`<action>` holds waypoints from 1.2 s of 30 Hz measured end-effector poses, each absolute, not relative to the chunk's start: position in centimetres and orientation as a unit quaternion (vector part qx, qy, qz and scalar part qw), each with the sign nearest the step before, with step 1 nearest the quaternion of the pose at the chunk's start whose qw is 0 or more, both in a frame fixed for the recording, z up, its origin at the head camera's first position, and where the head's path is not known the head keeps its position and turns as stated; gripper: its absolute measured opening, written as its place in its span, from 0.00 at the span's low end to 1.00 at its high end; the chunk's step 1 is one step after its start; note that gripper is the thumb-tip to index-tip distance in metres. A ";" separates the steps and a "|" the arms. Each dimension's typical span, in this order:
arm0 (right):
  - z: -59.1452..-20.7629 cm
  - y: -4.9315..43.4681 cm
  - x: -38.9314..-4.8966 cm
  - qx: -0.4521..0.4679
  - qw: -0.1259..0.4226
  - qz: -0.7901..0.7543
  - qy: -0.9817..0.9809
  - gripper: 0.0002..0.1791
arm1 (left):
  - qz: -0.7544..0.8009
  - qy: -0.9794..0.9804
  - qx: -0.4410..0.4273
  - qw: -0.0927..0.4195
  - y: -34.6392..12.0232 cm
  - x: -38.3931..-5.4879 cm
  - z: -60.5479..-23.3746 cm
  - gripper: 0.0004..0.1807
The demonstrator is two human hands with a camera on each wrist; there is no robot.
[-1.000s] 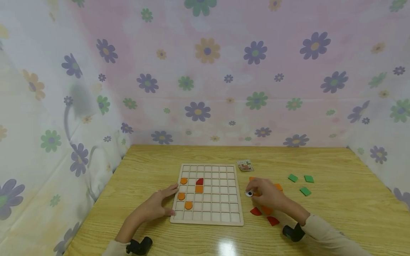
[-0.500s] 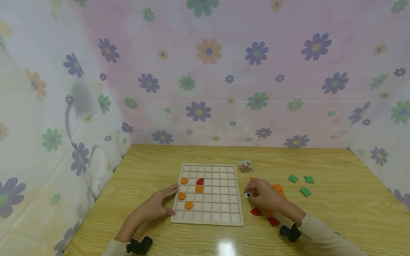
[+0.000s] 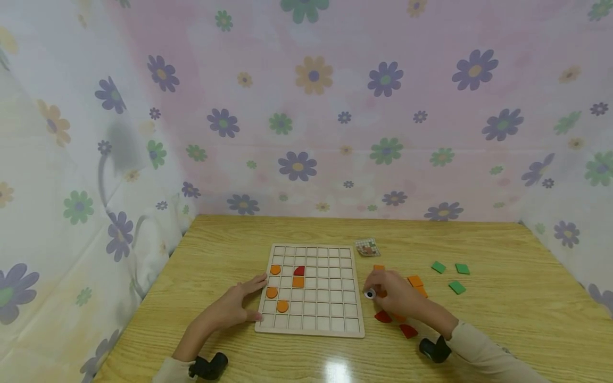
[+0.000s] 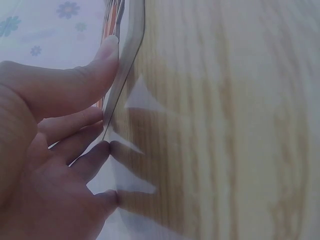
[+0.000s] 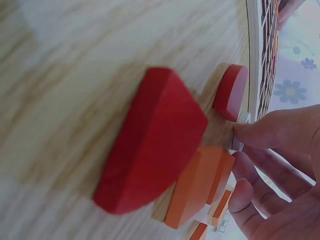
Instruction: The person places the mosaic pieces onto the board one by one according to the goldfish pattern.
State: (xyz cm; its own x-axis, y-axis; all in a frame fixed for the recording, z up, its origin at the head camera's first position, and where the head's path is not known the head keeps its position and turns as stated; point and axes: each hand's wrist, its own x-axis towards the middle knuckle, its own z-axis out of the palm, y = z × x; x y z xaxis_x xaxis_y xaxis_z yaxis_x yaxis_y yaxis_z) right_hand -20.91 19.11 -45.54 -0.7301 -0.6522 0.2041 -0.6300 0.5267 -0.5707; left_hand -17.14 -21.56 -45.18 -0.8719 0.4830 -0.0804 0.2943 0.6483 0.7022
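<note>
A wooden grid board lies in the head view with three orange discs, an orange square and a red quarter-circle piece in its cells. My left hand touches the board's left edge, thumb and fingers spread; the left wrist view shows the thumb on the rim. Just right of the board, thumb and fingers of my right hand pinch a white disc with a black dot, like an eye. In the right wrist view it is mostly hidden behind the thumb.
Loose red pieces and orange squares lie under and around the right hand. Three green pieces are farther right. A small pattern card sits beyond the board's upper right corner. Floral cloth stands behind the wooden table.
My right hand has moved slightly left and nearer to me, bringing the eye disc closer to the board's right edge. The left hand and the pieces on the board stay put.
</note>
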 end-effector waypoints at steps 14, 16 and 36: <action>-45.3 19.0 -21.0 -0.368 0.015 -0.309 0.877 0.09 | 0.364 0.896 0.220 0.129 -21.6 -17.1 -45.1 0.43; -45.3 19.0 -21.0 -0.366 0.018 -0.309 0.878 0.09 | 0.364 0.896 0.221 0.129 -21.6 -17.1 -45.2 0.43; -44.5 16.1 -20.3 -0.355 0.001 -0.373 0.857 0.06 | 0.357 0.900 0.215 0.125 -21.5 -17.1 -45.1 0.43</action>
State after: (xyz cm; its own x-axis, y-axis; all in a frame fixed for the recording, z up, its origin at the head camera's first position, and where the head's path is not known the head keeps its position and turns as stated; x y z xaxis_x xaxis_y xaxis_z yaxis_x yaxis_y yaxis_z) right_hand -20.26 16.10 -44.49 -0.7474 -0.6098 0.2636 -0.6083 0.4687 -0.6406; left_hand -17.08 -21.52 -45.14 -0.8765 0.4759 -0.0721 0.2969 0.6525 0.6972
